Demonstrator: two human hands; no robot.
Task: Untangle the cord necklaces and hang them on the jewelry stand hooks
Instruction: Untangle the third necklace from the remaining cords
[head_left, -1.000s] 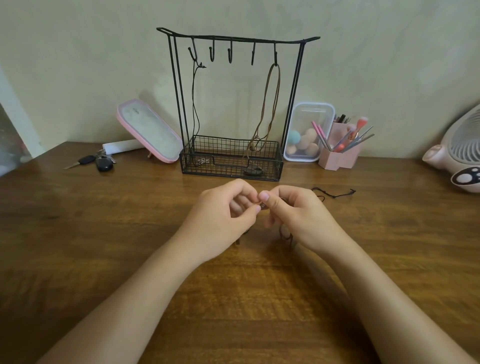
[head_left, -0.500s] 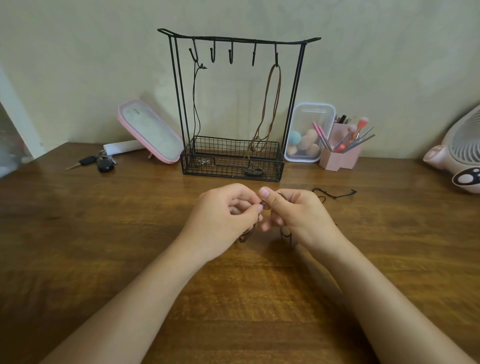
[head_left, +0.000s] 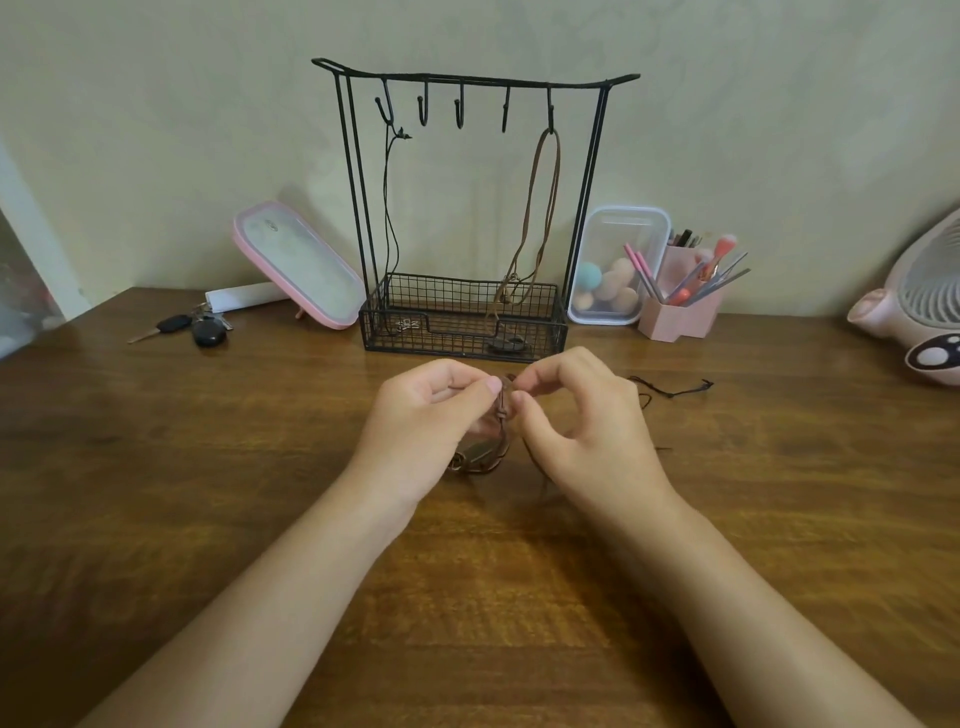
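My left hand (head_left: 426, 415) and my right hand (head_left: 582, 421) meet over the table's middle, both pinching a tangled brown cord necklace (head_left: 488, 457) whose loops and pendant hang between them down to the wood. A black cord (head_left: 670, 389) trails on the table to the right of my right hand. Behind stands the black wire jewelry stand (head_left: 467, 83) with several hooks. A thin black cord necklace (head_left: 390, 208) hangs from the leftmost hook, a brown cord necklace (head_left: 543, 208) from the rightmost one.
A pink-framed mirror (head_left: 296, 265) leans left of the stand, with keys (head_left: 192, 327) beside it. Right of the stand are a clear box of sponges (head_left: 613, 265) and a pink brush holder (head_left: 680, 296). A pink fan (head_left: 919, 312) sits at the far right.
My hands have lifted slightly and shifted toward the stand. The brown cord's loops and pendant now show hanging below my fingers.
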